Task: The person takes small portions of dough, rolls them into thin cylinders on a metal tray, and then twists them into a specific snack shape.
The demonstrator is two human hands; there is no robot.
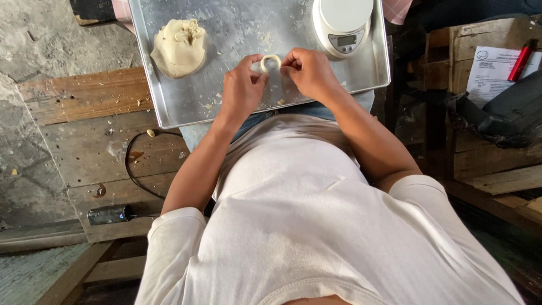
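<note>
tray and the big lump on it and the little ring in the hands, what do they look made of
Tray: bare metal, likely aluminium; dull grey sheen, scuffed, raised rim.
Big lump: soft raw dough by its look; pale cream, matte, creased top.
Ring, pinched by left hand and right hand: seemingly the same dough, rolled thin.

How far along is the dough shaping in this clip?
Early. Nothing finished shows: the metal tray holds no shaped pieces, only crumbs. In hand: the left hand and right hand pinch the ends of one thin dough strip bent into an arch above the tray. Left: the large dough lump is still mostly whole, and the white kitchen scale sits with nothing on it.
</note>
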